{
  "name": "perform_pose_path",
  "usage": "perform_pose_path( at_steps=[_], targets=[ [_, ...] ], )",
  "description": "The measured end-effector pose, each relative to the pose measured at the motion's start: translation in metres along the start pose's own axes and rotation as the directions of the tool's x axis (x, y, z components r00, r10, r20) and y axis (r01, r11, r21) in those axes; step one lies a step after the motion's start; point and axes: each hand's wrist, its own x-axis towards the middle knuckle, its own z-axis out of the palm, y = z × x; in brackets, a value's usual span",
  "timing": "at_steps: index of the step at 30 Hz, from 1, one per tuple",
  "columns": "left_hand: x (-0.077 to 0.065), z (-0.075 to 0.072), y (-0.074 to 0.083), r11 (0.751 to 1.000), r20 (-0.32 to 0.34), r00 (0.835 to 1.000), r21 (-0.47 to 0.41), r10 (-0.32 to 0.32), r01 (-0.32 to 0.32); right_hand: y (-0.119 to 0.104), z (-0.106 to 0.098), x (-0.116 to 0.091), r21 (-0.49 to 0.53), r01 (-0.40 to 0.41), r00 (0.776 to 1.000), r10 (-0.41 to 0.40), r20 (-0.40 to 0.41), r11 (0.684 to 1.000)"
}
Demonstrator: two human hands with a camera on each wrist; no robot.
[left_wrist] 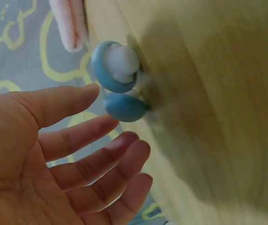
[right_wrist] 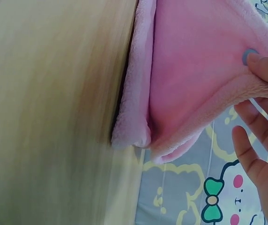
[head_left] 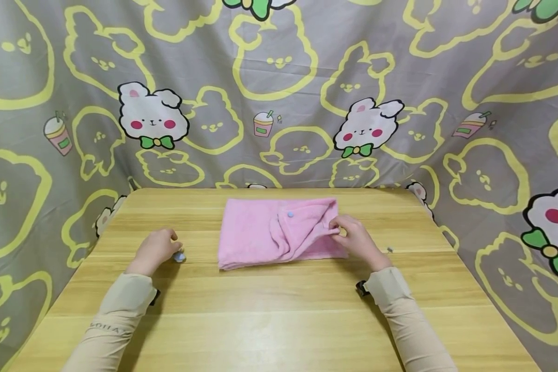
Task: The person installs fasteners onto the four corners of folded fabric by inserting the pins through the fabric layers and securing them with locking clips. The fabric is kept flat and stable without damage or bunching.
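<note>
A folded pink fleece blanket (head_left: 251,232) lies on the table, its right-hand layer lifted and folded open. My right hand (head_left: 353,237) pinches the raised edge between thumb and fingers. In the right wrist view, the thumb presses by a small blue-grey disc (right_wrist: 249,57) on the fleece. Another blue button-like disc (head_left: 290,214) shows on the folded layer. On the left, my left hand (head_left: 155,250) hovers with relaxed fingers beside two small rounded blue pieces. One blue piece (left_wrist: 101,65) carries a white knob; the other blue piece (left_wrist: 124,108) sits close to the index fingertip.
The wooden table (head_left: 260,320) reaches back to a grey patterned curtain (head_left: 297,170), which also hangs along both sides. A tiny grey object (head_left: 390,249) lies on the table to the right of my right hand.
</note>
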Motion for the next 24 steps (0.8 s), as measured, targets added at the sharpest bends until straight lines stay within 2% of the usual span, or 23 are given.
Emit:
perform_pose_path(
  at_steps=[9,20,24],
  targets=[
    [0.0057,0.0057,-0.0072,0.998,0.054,0.998,-0.033,-0.043,0.045,-0.0013,-0.0009,0.0002,0.017,0.032,0.999,-0.032,-0.015,0.999],
    [0.0057,0.0072,-0.0081,0.997,0.037,0.999,-0.072,-0.036,0.039,-0.0026,-0.0021,0.0004,0.013,0.014,1.000,-0.014,0.006,1.000],
    [0.0053,0.0048,-0.0047,0.995,0.011,0.999,-0.091,-0.032,0.032,-0.0036,-0.0020,0.0000,0.009,0.011,1.000,-0.011,0.007,1.000]
  ],
)
